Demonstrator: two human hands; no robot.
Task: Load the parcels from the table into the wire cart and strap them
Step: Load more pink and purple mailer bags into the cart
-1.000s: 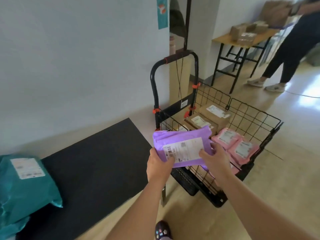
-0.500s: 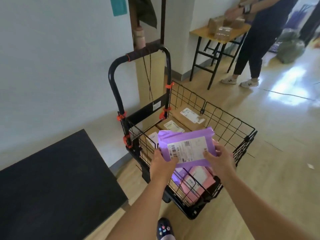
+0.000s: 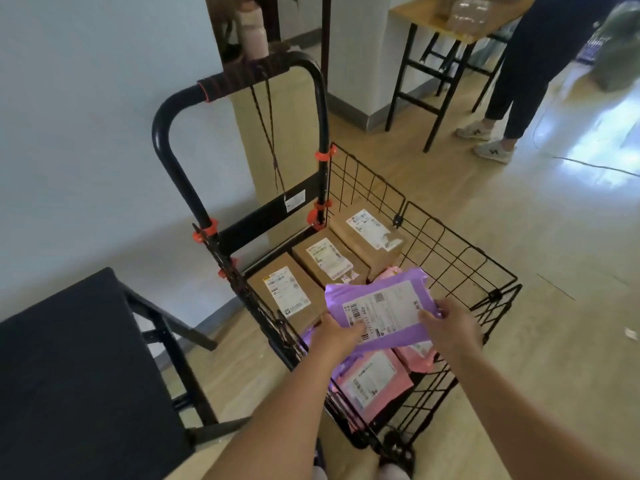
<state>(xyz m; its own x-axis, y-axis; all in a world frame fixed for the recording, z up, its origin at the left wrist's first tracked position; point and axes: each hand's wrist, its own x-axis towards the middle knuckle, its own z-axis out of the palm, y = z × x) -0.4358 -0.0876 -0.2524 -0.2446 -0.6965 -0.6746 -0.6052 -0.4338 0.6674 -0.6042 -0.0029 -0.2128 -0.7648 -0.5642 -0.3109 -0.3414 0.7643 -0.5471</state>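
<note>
- A purple parcel [image 3: 381, 308] is gripped at both ends by the left hand [image 3: 337, 336] and right hand [image 3: 450, 328] over the wire cart [image 3: 460, 242].
- Brown boxes [image 3: 325, 263] and pink mailers [image 3: 375, 379] are already loaded.
- Strapping is not yet done.

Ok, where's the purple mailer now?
Head view, centre: left hand and right hand hold the purple plastic mailer bag over the black wire cart, above pink plastic mailers, near brown cardboard boxes.

Pale blue-grey wall [image 3: 86, 116] left. Beige pillar [image 3: 277, 133] behind, grey skirting [image 3: 353, 110] under white wall. Light wood-look floor [image 3: 502, 220], bright glare patch [image 3: 606, 140] far right, thin cable [image 3: 595, 166] nearby. Wooden table [image 3: 426, 13], black legs, top right; person [image 3: 530, 64] beside it, dark trousers, white sneakers. Black tabletop [image 3: 69, 375] lower left.
</note>
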